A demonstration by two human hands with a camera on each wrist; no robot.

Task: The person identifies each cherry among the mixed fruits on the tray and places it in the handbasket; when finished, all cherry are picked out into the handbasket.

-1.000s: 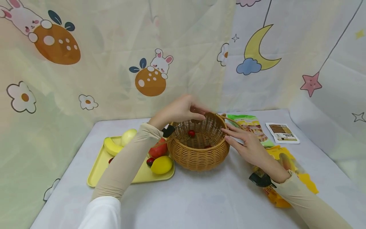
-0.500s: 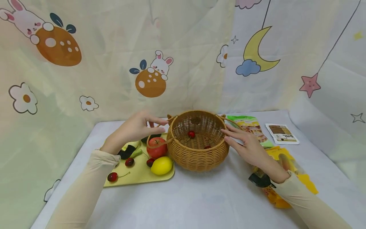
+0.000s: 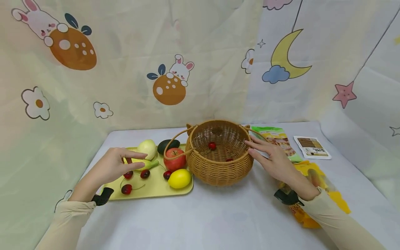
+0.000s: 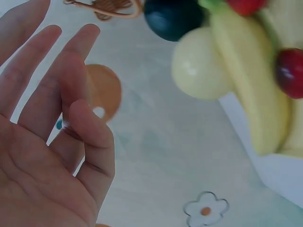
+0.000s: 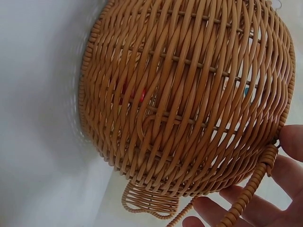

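Observation:
My left hand (image 3: 114, 165) hovers over the left part of the yellow tray (image 3: 153, 189), thumb and fingers apart, nothing between them. Beneath and beside it lie several cherries (image 3: 126, 189) and a banana (image 3: 142, 164). Further along the tray are a pale round fruit (image 3: 147, 149), a dark green avocado-like fruit (image 3: 167, 146), a red apple (image 3: 175, 159) and a lemon (image 3: 179, 178). The wicker basket (image 3: 220, 173) stands right of the tray, with a cherry (image 3: 212, 146) visible inside. My right hand (image 3: 275, 161) rests its extended fingers at the basket's right rim, over the handle (image 5: 251, 187).
Behind my right hand lies a green snack bag (image 3: 275, 137), with a small white-and-brown packet (image 3: 312, 147) beside it. A yellow food bag (image 3: 325, 187) lies partly under my right forearm. A printed curtain (image 3: 212, 69) hangs behind the white table (image 3: 218, 218).
My left hand has moved from above the basket leftward to over the tray, past the left handle, uncovering the fruit. My right hand stays at the basket's rim.

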